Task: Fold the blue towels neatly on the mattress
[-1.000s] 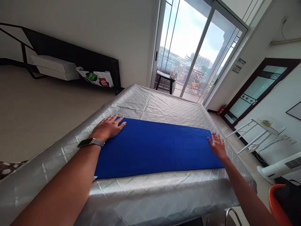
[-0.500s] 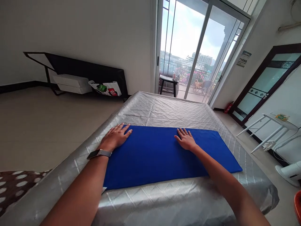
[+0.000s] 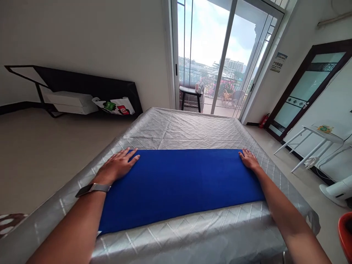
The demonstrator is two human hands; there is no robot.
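Note:
A folded blue cloth (image 3: 181,179) lies flat and smooth across the silver quilted mattress (image 3: 192,128). My left hand (image 3: 118,165) rests palm down on the cloth's far left corner, fingers spread, with a watch (image 3: 93,188) on the wrist. At the far right corner of the cloth lies my right hand (image 3: 249,158), also flat with its fingers stretched out. Neither hand grips anything. A small white tag shows at the cloth's near left corner. My forearms cover parts of its left and right edges.
Beyond the mattress stand a black stool (image 3: 190,90) and a sliding glass door. A black rack (image 3: 88,79) with white boxes (image 3: 71,102) is at the left wall. On the right are a white table (image 3: 324,135), a white appliance base (image 3: 334,194) and an orange-red container (image 3: 345,231).
My right hand slid from the right end to the cloth's middle, then back out to the far right corner. My left hand stayed at the left corner while the view shifted.

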